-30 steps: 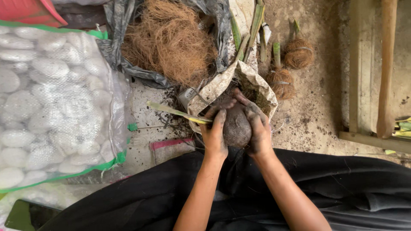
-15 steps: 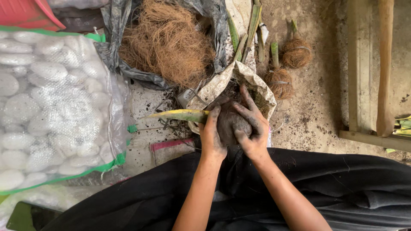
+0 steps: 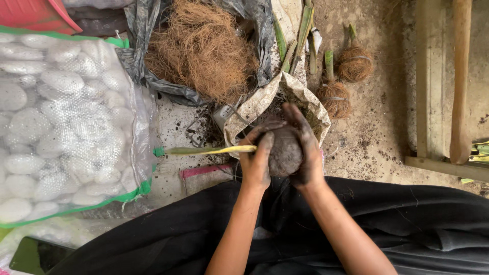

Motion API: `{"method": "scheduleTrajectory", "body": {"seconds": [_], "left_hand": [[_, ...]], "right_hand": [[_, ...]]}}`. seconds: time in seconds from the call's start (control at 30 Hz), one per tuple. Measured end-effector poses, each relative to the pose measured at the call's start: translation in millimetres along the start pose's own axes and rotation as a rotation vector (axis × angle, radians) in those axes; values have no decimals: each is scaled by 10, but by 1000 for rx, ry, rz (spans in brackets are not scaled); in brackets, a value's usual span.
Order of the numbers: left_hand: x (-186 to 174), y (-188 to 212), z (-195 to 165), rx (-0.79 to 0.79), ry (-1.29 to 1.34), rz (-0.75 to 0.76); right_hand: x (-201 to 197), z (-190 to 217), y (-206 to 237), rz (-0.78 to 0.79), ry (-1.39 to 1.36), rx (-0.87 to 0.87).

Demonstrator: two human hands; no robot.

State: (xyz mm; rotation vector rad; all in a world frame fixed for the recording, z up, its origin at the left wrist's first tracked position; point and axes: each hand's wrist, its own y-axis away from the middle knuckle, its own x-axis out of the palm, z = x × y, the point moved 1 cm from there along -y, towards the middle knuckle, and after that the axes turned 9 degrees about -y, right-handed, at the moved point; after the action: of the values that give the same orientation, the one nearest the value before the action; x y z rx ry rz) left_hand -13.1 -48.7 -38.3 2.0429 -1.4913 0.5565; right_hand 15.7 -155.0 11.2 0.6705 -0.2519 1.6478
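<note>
Seen from above, two soil-blackened hands cup a dark, round soil ball [image 3: 284, 152] between them, just above the person's black-clad lap. The left hand [image 3: 256, 158] presses against the ball's left side, its fingers [image 3: 265, 145] curled partway over the top. The right hand [image 3: 305, 147] wraps the ball's right side, its fingers [image 3: 298, 119] spread and laid over the far side. Both hands are closed around the ball, with no gap between palms and soil. A yellow-green leaf [image 3: 209, 150] sticks out leftward from the left hand, lying level.

Just beyond the ball, an open paper sack [image 3: 254, 104] holds loose dark soil. Farther off, a black plastic bag holds a heap of brown coconut fibre [image 3: 201, 46]. To the right of the sack, two fibre-wrapped balls [image 3: 336, 97] with cut green stems sit on the dirt floor. At left, a clear bag of white pebbles [image 3: 61, 122] lies on the floor.
</note>
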Motion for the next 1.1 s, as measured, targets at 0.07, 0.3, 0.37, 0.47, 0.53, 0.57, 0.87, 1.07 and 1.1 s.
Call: {"method": "scheduleTrajectory", "body": {"seconds": [0.07, 0.3, 0.37, 0.47, 0.53, 0.57, 0.87, 1.07, 1.1], "left_hand": [[26, 13, -43, 49, -89, -18], [157, 20, -267, -35, -156, 169], [138, 29, -276, -76, -148, 187], [73, 21, -218, -75, -112, 153], [15, -3, -156, -89, -133, 82], [-16, -17, -124, -117, -166, 31], [-32, -29, -54, -153, 22, -171], [67, -49, -60, -127, -60, -265], [64, -44, -47, -168, -44, -289]], "right_hand": [[35, 44, -17, 21, 11, 42], [67, 198, -45, -137, 145, 137], [57, 222, -45, -158, 102, 171], [38, 258, -48, -94, 168, 125], [31, 277, -53, -28, 229, 123], [28, 276, -54, -3, 249, 154], [35, 234, -59, 203, 489, 45], [35, 244, -61, 252, 770, -307], [50, 240, -49, 286, 868, -442]]}}
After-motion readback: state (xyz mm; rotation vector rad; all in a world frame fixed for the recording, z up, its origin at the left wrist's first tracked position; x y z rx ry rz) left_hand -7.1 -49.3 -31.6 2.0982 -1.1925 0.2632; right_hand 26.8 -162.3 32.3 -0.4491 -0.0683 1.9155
